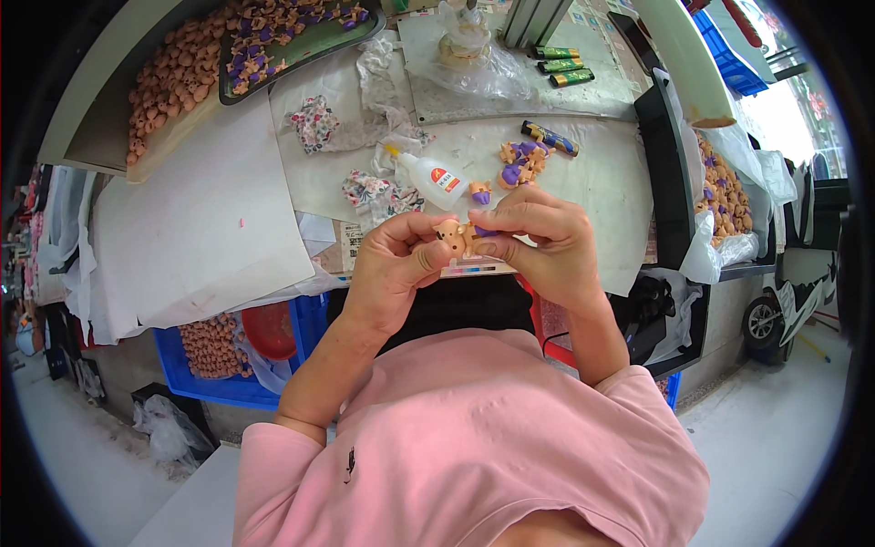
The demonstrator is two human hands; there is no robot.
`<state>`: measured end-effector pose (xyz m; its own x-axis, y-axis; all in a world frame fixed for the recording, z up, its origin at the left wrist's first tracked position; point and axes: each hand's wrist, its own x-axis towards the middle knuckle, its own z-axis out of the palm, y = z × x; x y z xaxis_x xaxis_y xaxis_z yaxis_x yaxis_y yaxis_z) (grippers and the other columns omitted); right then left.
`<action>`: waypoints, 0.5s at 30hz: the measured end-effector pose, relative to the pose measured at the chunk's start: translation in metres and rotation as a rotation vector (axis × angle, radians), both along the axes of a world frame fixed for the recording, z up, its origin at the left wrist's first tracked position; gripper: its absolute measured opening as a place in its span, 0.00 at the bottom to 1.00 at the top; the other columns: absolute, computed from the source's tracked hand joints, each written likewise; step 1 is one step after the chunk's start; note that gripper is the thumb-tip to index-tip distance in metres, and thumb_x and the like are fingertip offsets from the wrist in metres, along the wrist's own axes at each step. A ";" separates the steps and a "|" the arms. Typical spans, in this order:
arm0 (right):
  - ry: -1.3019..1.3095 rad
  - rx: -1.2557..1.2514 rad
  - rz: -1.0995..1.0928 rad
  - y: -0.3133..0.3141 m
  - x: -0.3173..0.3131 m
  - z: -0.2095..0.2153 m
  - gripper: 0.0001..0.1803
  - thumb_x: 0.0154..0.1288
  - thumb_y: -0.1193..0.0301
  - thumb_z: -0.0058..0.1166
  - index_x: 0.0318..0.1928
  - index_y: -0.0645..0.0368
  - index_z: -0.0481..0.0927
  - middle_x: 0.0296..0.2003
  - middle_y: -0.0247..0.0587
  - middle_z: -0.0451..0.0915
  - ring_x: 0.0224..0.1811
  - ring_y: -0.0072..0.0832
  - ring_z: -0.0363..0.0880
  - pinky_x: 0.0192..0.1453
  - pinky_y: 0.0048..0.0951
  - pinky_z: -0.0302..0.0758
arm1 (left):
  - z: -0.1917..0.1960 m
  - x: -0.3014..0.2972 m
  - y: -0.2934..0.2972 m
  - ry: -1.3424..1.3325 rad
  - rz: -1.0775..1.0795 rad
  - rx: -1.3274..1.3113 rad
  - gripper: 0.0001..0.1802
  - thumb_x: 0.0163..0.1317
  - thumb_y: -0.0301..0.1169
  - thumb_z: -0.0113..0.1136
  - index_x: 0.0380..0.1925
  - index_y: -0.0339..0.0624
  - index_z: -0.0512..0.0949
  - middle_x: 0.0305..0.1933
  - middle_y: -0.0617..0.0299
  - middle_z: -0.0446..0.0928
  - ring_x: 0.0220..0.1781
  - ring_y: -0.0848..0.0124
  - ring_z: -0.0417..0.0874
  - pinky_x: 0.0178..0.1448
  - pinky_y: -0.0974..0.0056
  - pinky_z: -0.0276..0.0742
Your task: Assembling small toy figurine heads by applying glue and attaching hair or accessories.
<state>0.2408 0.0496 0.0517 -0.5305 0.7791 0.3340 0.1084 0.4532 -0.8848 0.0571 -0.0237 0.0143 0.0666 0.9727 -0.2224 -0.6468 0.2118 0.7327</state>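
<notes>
My left hand (398, 264) pinches the tan animal-shaped head (448, 234) of a small toy figure between thumb and fingers. My right hand (545, 244) is closed on the figure's tan and purple body (480, 232), which meets the head; whether the two are joined I cannot tell. Just beyond the hands a small tan and purple piece (480, 191) lies beside a white glue bottle (436, 180) with a yellow tip, tipped on its side. A little pile of tan and purple toy bodies (523, 164) is past my right hand.
Tan heads (173, 77) and a dark tray (301, 47) of purple pieces are at the far left. Floral cloths (314, 124), a dark tube (550, 138) and a plastic-wrapped object (467, 47) lie ahead. A black crate (661, 114) stands right, a blue bin (182, 378) lower left.
</notes>
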 end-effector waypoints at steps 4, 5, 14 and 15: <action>0.027 0.049 0.014 0.006 0.001 0.004 0.16 0.45 0.80 0.70 0.39 0.62 0.86 0.28 0.36 0.80 0.29 0.21 0.77 0.34 0.21 0.72 | 0.006 0.000 0.005 0.009 0.002 0.010 0.15 0.56 0.29 0.69 0.43 0.39 0.81 0.28 0.69 0.75 0.22 0.85 0.64 0.23 0.77 0.56; 0.031 0.090 0.029 0.007 0.002 0.006 0.16 0.45 0.80 0.70 0.39 0.62 0.86 0.28 0.35 0.80 0.29 0.20 0.77 0.34 0.21 0.71 | 0.010 0.000 0.005 0.030 0.004 0.026 0.14 0.56 0.29 0.69 0.42 0.39 0.80 0.28 0.69 0.76 0.23 0.85 0.64 0.23 0.77 0.56; 0.056 0.006 0.009 0.003 -0.007 0.021 0.18 0.48 0.78 0.69 0.43 0.63 0.84 0.29 0.37 0.80 0.29 0.20 0.77 0.33 0.21 0.72 | 0.015 -0.003 0.013 -0.216 -0.126 0.021 0.13 0.60 0.33 0.65 0.43 0.41 0.78 0.32 0.69 0.76 0.26 0.84 0.67 0.25 0.78 0.60; 0.058 0.010 0.005 0.004 -0.009 0.023 0.18 0.48 0.78 0.69 0.43 0.63 0.84 0.29 0.37 0.80 0.29 0.20 0.77 0.33 0.21 0.72 | 0.017 -0.005 0.013 -0.173 -0.108 0.033 0.13 0.61 0.34 0.65 0.43 0.41 0.78 0.32 0.69 0.76 0.26 0.84 0.68 0.26 0.77 0.61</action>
